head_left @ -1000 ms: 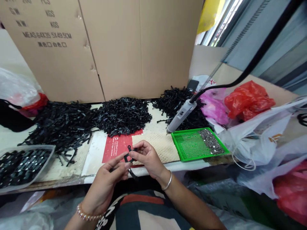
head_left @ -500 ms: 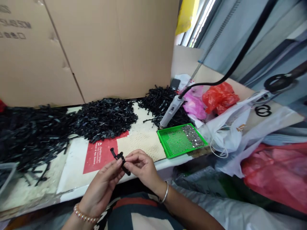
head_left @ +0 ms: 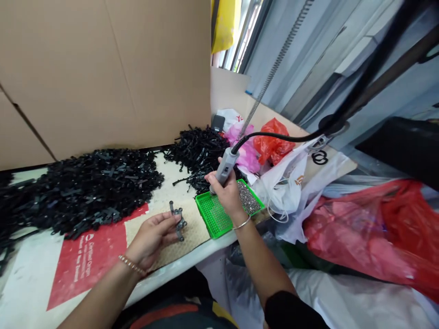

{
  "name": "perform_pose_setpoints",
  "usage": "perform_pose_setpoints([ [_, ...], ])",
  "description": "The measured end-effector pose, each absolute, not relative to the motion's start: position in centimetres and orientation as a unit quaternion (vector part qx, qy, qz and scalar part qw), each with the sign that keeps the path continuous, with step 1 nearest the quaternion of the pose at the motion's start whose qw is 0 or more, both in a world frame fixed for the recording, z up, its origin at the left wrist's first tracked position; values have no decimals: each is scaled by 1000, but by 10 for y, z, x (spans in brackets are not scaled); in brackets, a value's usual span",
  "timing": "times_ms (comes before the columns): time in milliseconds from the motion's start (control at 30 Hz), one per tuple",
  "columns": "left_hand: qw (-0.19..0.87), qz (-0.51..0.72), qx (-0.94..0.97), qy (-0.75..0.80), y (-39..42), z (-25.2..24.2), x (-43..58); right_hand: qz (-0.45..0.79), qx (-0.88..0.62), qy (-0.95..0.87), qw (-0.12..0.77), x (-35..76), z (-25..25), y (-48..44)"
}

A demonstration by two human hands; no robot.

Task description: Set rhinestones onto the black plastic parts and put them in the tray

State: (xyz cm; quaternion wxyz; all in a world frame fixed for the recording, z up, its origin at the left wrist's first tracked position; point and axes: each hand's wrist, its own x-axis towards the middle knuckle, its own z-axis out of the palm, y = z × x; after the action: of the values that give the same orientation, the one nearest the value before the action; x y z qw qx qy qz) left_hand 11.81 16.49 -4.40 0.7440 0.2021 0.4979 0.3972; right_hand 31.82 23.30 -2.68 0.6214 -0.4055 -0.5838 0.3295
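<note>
Left hand [head_left: 151, 237] pinches black plastic part [head_left: 178, 220] over counter [head_left: 30, 278] mat. Right hand [head_left: 228, 194] wrapped around electric screwdriver [head_left: 224, 167] above green tray [head_left: 214, 217]. Part likely light, stiff; grip by ends.

the red sheet [head_left: 85, 260] on the table bears white print reading "certified origin", smaller lines unreadable.

Black parts pile [head_left: 92, 183] behind; bags [head_left: 291, 178] rt.
</note>
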Motion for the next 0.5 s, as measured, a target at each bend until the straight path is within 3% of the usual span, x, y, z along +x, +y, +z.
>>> perform_pose_setpoints([
  [500, 755, 326, 230, 520, 181, -69, 138, 428, -375, -451, 687, 329, -76, 243],
])
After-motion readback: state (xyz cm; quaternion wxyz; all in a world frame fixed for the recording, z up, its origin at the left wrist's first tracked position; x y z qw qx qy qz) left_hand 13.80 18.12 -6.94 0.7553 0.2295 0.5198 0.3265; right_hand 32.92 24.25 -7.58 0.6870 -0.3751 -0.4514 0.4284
